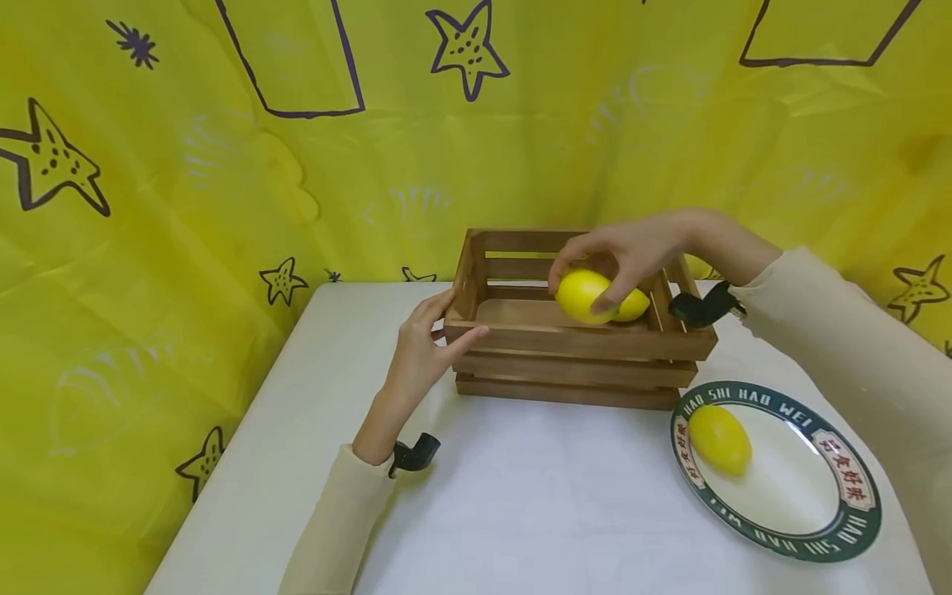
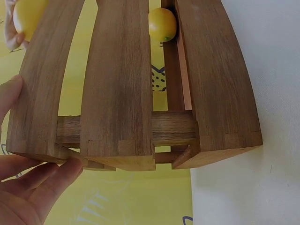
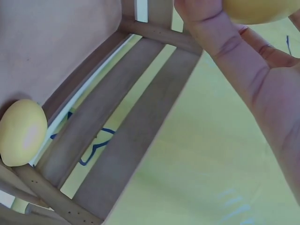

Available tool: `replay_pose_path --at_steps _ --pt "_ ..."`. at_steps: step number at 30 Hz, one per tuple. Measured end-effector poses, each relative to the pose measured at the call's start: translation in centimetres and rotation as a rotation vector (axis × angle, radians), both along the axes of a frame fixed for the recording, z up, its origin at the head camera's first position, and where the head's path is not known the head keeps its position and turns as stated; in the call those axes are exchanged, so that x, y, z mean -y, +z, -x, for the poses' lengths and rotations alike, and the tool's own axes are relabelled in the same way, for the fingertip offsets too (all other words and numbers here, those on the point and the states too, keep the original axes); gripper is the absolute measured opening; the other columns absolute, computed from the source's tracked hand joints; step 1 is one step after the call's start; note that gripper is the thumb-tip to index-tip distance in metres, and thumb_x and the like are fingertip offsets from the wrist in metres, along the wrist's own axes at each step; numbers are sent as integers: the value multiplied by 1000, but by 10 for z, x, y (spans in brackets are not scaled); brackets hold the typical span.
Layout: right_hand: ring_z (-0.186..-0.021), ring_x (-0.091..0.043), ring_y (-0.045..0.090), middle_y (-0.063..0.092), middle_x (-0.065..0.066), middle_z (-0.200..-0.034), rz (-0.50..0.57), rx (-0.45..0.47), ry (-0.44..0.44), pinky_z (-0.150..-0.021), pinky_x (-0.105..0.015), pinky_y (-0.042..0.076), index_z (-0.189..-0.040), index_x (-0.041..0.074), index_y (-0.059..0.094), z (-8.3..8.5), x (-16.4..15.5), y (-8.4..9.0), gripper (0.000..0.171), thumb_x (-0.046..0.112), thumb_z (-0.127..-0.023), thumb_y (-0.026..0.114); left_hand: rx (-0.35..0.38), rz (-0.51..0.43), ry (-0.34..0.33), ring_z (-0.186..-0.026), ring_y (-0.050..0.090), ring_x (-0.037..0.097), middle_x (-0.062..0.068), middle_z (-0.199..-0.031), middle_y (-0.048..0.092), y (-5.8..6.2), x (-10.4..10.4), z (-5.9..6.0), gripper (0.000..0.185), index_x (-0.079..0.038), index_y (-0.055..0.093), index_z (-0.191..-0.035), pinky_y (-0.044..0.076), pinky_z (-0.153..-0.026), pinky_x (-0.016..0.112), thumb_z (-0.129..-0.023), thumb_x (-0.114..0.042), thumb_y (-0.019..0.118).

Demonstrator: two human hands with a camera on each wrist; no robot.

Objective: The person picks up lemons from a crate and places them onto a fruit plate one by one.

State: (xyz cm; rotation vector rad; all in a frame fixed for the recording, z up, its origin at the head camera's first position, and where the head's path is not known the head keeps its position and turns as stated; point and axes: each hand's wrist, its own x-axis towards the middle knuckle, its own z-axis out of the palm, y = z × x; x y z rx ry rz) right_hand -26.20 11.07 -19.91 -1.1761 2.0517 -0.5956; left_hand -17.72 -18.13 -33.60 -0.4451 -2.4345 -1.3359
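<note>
A slatted wooden crate (image 1: 573,364) stands on the white table near the back. My right hand (image 1: 621,260) grips a yellow lemon (image 1: 583,296) just above the crate's inside; the same lemon (image 3: 258,10) shows at the top of the right wrist view. A second lemon (image 1: 635,306) lies in the crate's right end, also visible as lemon (image 3: 21,132) and lemon (image 2: 162,24). My left hand (image 1: 424,347) holds the crate's front left corner, thumb on the top slat, fingers (image 2: 42,180) along the end. A third lemon (image 1: 720,440) lies on a plate (image 1: 848,516).
The green-rimmed white plate sits at the front right of the table (image 1: 535,504). A yellow cloth with purple stars (image 1: 223,165) hangs behind and to the left. The table's left edge runs close to my left forearm.
</note>
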Motion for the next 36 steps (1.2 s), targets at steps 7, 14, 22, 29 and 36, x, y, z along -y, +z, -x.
replay_pose_path --at_steps 7,14,22,29,36 --pt "-105 -31 51 47 -12 -129 26 4 8 -88 -36 56 -128 4 54 -14 -12 2 47 11 -85 73 -16 -3 -6 -122 55 26 12 -137 53 -2 -1 1 72 -4 50 -142 57 -87 36 -83 -29 80" --pt "-104 -33 52 48 -12 -127 55 -22 -3 -82 -37 58 -126 6 56 -27 -27 -1 46 11 -84 73 -28 2 -11 -121 56 27 14 -137 53 -1 -1 0 71 -3 50 -142 58 -86 37 -83 -27 80" --pt "-101 -30 51 49 -9 -125 95 -60 21 -81 -36 58 -125 17 58 -45 -42 1 43 14 -85 74 -71 -2 -16 -120 56 30 17 -135 55 -2 -1 -2 69 1 50 -140 55 -93 44 -83 -24 80" --pt "-103 -27 50 47 -6 -126 79 -63 5 -78 -35 57 -126 23 57 -66 -56 0 45 16 -85 74 -64 -8 -22 -121 56 28 15 -135 55 -5 -2 -1 68 0 50 -140 56 -91 41 -83 -24 80" --pt "-104 -20 49 47 0 -124 96 -116 -3 -74 -31 56 -126 25 57 -81 -80 -7 45 17 -85 74 -64 -13 -10 -121 56 28 15 -135 55 -3 -3 -3 69 0 51 -140 56 -91 39 -83 -25 80"
